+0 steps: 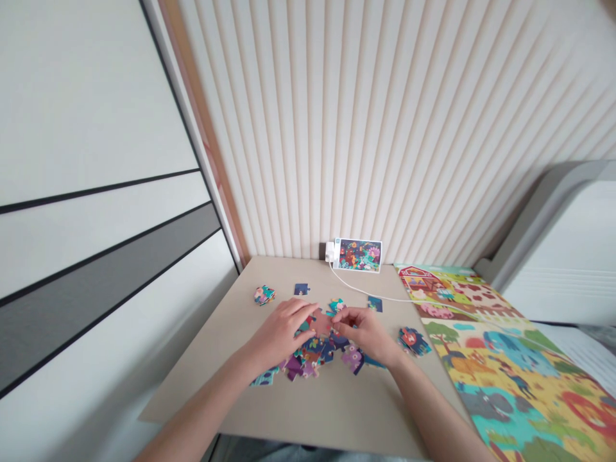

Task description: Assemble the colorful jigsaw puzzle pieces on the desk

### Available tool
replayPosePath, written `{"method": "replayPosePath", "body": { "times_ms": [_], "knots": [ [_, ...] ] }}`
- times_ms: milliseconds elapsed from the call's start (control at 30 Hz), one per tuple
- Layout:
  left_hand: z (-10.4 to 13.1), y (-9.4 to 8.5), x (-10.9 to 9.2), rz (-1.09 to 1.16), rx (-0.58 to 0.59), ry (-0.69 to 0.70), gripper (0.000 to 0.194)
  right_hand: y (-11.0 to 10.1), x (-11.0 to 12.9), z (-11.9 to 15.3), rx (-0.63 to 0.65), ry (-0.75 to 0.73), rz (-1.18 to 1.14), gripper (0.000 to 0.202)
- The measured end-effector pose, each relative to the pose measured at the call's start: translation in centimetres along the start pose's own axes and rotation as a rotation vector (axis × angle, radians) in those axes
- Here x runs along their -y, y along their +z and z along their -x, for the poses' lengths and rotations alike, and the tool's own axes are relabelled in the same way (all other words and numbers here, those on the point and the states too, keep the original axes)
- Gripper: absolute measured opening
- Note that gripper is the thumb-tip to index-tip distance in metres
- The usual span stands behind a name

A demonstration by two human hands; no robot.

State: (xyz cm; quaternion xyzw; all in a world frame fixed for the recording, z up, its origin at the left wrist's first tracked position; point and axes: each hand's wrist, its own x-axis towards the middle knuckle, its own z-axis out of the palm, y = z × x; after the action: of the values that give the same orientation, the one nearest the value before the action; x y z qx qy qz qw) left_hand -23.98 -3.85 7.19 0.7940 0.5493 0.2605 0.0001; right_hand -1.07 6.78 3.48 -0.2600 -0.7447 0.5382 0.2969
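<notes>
We're watching pieces (308,354) lying heaped on the table (337,414)!
Left hand (285,326) is part-spread, right hand (363,328) near-pinching, grips unclear; we're judging them light, stiff card, best taken by edges.

The count recorded one left hand (287,326), one right hand (364,330), one table (293,417), one central heap of puzzle pieces (310,351) overlapped beyond counting, two smaller piles (264,295), two separate dark blue pieces (301,289), one picture card (359,255), one charger (330,251), one white cable (356,290) and two illustrated panels (517,378).
</notes>
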Motion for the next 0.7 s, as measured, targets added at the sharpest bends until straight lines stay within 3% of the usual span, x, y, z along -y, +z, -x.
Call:
{"method": "replayPosePath", "body": {
  "times_ms": [367, 700],
  "knots": [
    [-0.6, 0.0, -0.8, 0.023, -0.081, -0.09, 0.044, 0.1, 0.1, -0.3, -0.097, -0.013, -0.161, 0.034],
    [-0.9, 0.7, -0.8, -0.004, -0.129, -0.123, 0.042, 0.2, 1.3, -0.1, -0.155, -0.049, -0.009, 0.033]
  ]
}}
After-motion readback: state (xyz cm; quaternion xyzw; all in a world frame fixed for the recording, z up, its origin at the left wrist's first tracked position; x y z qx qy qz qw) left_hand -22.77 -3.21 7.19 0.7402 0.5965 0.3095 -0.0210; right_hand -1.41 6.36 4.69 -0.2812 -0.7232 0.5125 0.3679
